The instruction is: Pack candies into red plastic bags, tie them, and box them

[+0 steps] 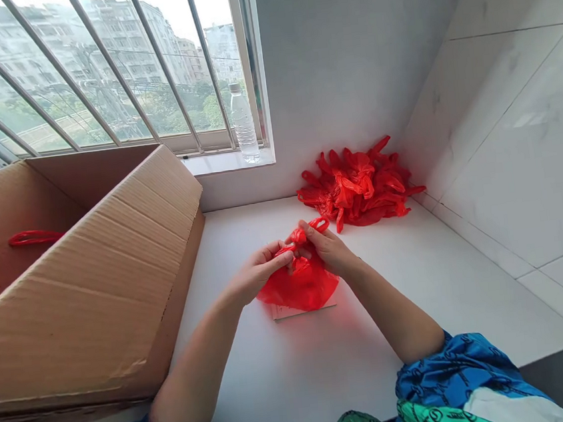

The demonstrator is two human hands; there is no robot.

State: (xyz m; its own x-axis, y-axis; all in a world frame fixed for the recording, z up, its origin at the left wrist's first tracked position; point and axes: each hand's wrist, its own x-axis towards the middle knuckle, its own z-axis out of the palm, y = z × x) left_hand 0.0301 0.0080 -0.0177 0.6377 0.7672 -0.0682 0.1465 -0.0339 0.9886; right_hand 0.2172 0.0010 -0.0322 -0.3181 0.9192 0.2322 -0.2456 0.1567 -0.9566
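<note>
**Red bag pinched by its top**

Likely light, slippery and easily torn; best held at the gathered top. The left hand and right hand both pinch it there; fingers overlap, so I cannot tell whether it is knotted. It sits mid-bench, over a flat pale item. More red bags heap the back right corner; a carton stands left, near a barred window.

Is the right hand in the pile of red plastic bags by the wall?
No, the right hand and left hand both hold a separate red plastic bag, in front of the pile.
</note>
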